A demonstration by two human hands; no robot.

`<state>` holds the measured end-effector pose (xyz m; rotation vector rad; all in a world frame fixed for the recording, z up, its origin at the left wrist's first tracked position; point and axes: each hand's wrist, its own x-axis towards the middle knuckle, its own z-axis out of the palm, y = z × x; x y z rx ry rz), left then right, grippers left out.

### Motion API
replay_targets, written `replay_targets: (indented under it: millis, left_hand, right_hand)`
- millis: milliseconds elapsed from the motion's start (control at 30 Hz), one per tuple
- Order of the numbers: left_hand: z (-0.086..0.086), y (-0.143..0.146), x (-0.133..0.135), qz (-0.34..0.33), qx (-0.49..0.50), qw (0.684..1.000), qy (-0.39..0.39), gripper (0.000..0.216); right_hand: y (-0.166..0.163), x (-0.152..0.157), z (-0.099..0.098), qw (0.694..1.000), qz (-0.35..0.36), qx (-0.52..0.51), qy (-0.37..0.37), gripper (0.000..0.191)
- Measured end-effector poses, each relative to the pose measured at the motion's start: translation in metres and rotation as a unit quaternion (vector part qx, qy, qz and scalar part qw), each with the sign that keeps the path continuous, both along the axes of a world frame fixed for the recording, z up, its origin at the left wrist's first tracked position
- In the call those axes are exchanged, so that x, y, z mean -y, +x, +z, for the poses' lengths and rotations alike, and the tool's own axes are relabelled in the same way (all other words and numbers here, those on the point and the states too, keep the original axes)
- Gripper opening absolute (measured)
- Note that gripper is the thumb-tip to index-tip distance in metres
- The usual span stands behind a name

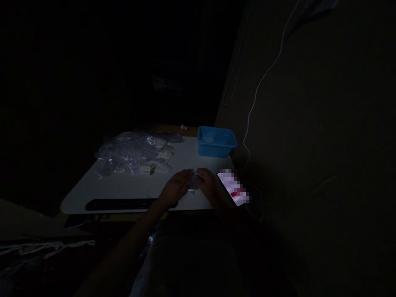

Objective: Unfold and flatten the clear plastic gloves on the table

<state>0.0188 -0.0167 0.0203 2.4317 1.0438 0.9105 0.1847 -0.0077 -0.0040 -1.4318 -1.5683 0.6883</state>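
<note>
In the dim head view, my left hand (177,186) and my right hand (206,182) meet over the front part of the white table (123,189). Between them is a small, shiny, see-through plastic packet (194,182), held from both sides with the fingers closed at its edges. What is inside it, if anything, is too dark to make out. To the left lie a crumpled heap of clear plastic bags (126,152) and some pale small pieces (161,163) beside it.
A blue plastic basket (216,148) with something pale inside stands at the back right. A lit phone (230,185) lies by the right edge. A black strip (120,204) runs along the front edge. A white cable (256,93) hangs down the wall; a small pink-and-white object (184,128) sits behind.
</note>
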Motion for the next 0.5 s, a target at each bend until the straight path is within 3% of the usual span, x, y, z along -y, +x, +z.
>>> replay_targets:
  millis: [133,267,367,500]
  left_hand:
    - [-0.002,0.003,0.002,-0.007,-0.093,0.995,0.04,0.046]
    - [-0.008,0.004,-0.001,0.025,-0.152,0.987,0.042,0.049]
    - [-0.013,0.004,-0.002,0.045,-0.197,0.978,0.05,0.051]
    - [-0.016,0.003,0.0,0.083,-0.235,0.966,0.07,0.051]
  right_hand:
    - [-0.002,0.016,0.008,0.979,-0.042,0.192,0.059,0.048]
    - [-0.009,0.032,0.02,0.927,0.044,0.353,0.117,0.048]
    - [-0.015,0.038,0.023,0.902,0.067,0.407,0.127,0.051]
    - [-0.018,0.037,0.02,0.897,0.068,0.424,0.105,0.052]
